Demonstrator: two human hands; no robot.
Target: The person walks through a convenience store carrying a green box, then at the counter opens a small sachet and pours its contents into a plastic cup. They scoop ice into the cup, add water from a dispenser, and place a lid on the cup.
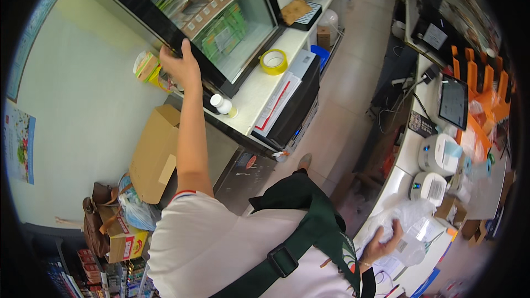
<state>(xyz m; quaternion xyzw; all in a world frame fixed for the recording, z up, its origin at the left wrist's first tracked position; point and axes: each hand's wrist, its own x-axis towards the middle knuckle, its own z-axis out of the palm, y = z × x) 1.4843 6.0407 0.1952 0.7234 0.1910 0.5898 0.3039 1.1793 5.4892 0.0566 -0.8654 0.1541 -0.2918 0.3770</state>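
At the lower edge of a black-framed glass-door refrigerator [232, 45], my left hand [182, 66] reaches out with a straight arm. Its fingers curl around the side of the black door frame [207, 64], and the thumb lies across the front. Behind the glass are green packs [223, 35] and brown boxes [211, 6]. My right hand [381, 243] is low by the right counter, fingers apart, over crumpled clear plastic bags [410, 211]. Whether it touches the plastic I cannot tell. A white bottle [222, 104] stands on the ledge near my left forearm.
A roll of yellow tape [273, 62] lies on the white ledge [244, 122]. Below my left arm stands a cardboard box [155, 153]. Two white label printers [439, 155] and a tablet [453, 101] occupy the right counter. A tiled aisle [343, 91] runs between both sides.
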